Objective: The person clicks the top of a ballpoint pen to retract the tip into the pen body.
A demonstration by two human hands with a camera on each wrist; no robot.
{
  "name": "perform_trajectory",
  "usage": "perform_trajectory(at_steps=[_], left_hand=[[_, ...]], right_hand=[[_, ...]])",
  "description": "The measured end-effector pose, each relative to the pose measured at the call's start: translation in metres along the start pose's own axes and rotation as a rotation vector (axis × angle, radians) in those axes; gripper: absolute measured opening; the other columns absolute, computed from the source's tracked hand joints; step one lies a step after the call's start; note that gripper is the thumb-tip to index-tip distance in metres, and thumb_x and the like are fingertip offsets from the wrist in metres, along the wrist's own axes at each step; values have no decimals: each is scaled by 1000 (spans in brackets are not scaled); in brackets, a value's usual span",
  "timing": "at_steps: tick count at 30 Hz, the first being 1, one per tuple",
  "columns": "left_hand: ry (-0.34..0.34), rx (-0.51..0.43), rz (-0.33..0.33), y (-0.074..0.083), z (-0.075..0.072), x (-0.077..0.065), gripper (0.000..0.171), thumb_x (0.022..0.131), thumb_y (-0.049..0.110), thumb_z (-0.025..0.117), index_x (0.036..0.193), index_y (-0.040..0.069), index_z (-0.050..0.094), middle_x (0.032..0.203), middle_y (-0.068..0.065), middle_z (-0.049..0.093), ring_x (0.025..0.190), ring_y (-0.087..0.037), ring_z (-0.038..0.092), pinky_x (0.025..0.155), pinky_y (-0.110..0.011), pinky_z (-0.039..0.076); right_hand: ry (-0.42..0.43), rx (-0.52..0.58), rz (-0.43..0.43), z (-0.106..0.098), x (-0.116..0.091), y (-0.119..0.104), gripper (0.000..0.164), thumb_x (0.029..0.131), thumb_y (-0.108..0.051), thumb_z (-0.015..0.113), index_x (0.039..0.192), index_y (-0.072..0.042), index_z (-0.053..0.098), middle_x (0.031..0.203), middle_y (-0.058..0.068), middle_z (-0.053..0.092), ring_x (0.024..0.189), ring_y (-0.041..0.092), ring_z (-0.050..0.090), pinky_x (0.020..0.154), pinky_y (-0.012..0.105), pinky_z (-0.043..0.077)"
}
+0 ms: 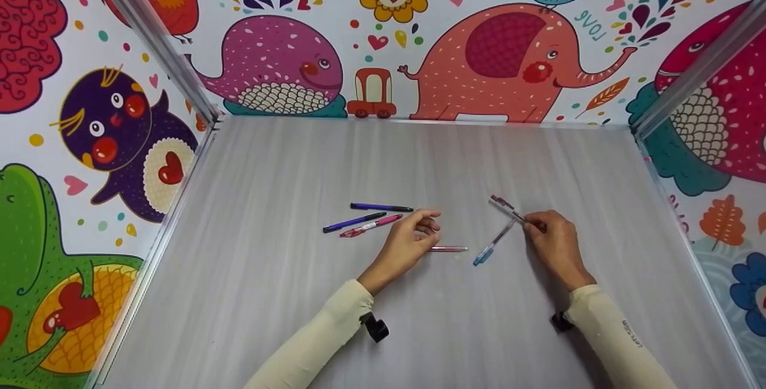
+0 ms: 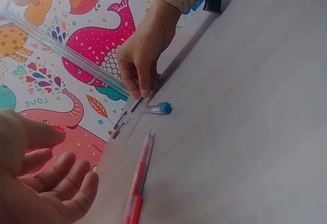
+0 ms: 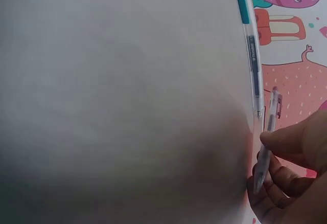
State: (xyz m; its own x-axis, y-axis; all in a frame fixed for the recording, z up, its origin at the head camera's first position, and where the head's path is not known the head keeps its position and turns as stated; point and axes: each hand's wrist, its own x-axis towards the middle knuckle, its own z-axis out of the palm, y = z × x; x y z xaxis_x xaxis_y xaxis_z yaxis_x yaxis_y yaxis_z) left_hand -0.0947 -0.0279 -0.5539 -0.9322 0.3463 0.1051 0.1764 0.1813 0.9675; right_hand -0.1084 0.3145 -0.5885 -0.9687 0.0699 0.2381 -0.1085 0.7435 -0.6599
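Observation:
My right hand (image 1: 553, 245) pinches a clear pen with a maroon clip (image 3: 271, 116) between thumb and fingers, low over the table. Close by lies a clear pen with a light-blue end (image 1: 486, 254), its other end reaching toward the held pen. My left hand (image 1: 413, 242) holds nothing, and its fingers are loosely bent. Partly hidden beneath it in the head view is a clear red pen (image 2: 138, 178). Left of that hand are two dark-blue pens (image 1: 380, 207) and a pink-red pen (image 1: 371, 226), lying near one another.
The grey wood-grain table (image 1: 269, 167) meets walls printed with cartoon animals at its back and sides. Metal posts (image 1: 161, 48) stand at the back corners. Both forearms wear pale sleeves (image 1: 317, 335), with a black wrist camera (image 1: 375, 327) on each.

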Motion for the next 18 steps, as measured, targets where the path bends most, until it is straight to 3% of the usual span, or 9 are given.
perform_trajectory(at_steps=[10,18], left_hand=[[21,43,-2,-1,-2,0,38,102,1,76,140,2,69,116,-15,74,107,-22,72,93,-35,62],[36,95,14,-1,-7,-3,38,106,3,71,143,2,67,123,-22,72,109,-24,70,91,-33,64]], right_hand=[[1,-39,-57,0,6,7,12,92,10,81,102,4,83,95,16,76,86,30,70,73,23,47],[-45,-63,-48,-2,6,6,15,93,11,78,107,6,81,99,20,73,92,35,65,80,44,50]])
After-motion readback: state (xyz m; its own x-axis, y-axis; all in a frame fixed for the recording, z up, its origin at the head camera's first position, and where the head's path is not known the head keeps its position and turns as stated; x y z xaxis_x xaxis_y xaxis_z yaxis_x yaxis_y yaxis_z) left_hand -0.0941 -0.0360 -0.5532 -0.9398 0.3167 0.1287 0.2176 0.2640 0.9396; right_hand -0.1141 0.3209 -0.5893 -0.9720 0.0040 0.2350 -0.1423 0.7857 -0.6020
